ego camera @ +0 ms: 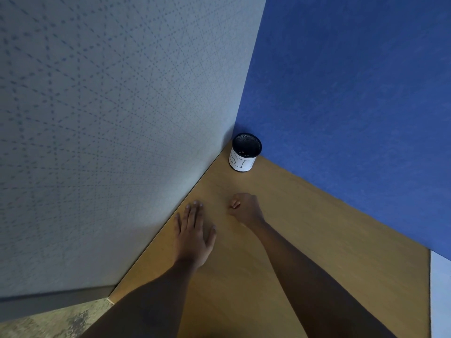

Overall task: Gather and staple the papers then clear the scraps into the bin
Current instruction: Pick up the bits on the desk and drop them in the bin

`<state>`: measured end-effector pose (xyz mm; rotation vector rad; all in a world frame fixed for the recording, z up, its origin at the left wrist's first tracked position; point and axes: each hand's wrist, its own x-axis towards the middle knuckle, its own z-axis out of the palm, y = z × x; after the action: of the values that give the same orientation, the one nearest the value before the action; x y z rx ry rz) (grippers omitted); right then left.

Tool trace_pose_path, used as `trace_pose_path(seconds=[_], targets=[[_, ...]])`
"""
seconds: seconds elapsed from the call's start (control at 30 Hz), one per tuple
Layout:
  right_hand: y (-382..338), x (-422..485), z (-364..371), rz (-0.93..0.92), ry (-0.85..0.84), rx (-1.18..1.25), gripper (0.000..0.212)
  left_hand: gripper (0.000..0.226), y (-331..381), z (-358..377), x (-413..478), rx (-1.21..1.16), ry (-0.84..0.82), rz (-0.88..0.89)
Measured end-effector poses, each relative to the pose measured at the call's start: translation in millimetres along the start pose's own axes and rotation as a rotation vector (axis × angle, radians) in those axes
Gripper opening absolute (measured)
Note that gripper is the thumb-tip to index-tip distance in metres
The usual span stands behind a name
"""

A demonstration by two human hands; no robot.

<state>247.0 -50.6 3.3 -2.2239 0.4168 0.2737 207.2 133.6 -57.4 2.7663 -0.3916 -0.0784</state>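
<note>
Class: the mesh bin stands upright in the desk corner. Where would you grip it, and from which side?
Round its labelled wall, from the near side. The bin stands upright and cylindrical in the corner, between the grey partition on its left and the blue partition behind, so only that side looks open for fingers to wrap.

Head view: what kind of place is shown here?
Probably an office cubicle: a wooden desktop fills the corner between a grey patterned partition and a blue partition, with a small mesh bin there.
</note>
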Motion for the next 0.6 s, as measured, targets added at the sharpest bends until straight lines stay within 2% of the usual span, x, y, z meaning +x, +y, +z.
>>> trace_pose_path(seconds=[0.17, 0.27, 0.37, 0.5, 0.6], targets=[[-10, 10, -21, 0.252, 0.089, 0.396, 0.012, 0.073, 0, -1, 0, -0.007, 0.004, 0.000], [-25, 16, -42, 0.288, 0.088, 0.606, 0.011, 0.072, 1, -1, 0, -0.022, 0.013, 0.003], [-43, 26, -65, 0.250, 0.130, 0.627, 0.007, 0.072, 1, -1, 0, -0.017, 0.004, 0.002], [-61, 44, -88, 0.168, 0.205, 0.537, 0.009, 0.072, 0, -2, -2, -0.028, 0.011, 0.005], [-65, 62, -97, 0.173, 0.293, 0.509, 0.009, 0.073, 0, -3, -2, -0.036, 0.018, 0.008]])
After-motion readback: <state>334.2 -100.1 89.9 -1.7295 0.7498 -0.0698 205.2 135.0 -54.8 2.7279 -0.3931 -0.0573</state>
